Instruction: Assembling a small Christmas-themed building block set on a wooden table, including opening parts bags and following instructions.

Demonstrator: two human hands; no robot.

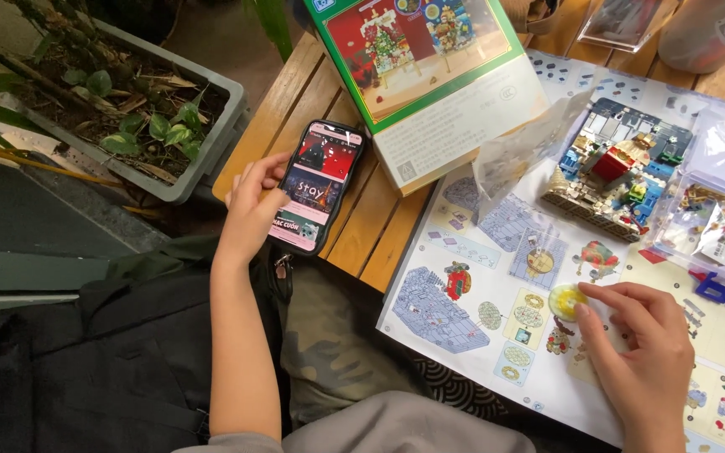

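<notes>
Your left hand holds a phone at the counter's near-left edge, fingers curled round its left side, thumb on the lit screen. The phone lies tilted, its lower end overhanging the slatted wood.

Your right hand rests on the instruction sheet, fingers drawn together, tips pinching a small round yellow-white piece against the paper. The piece sits in the sheet's middle, just left of your fingertips.

Beyond the piece, a half-built brick model stands on the sheet: tan base, red, blue and green parts. A clear plastic bag lies crumpled just left of it. To the model's right, a clear tray holds loose small bricks; a blue part lies just below it.

A green-bordered box lies at the counter's far side, beside the phone, its corner overlapping the sheet.

Left of the counter, a grey planter with green leaves. A dark bag rests on your lap.
</notes>
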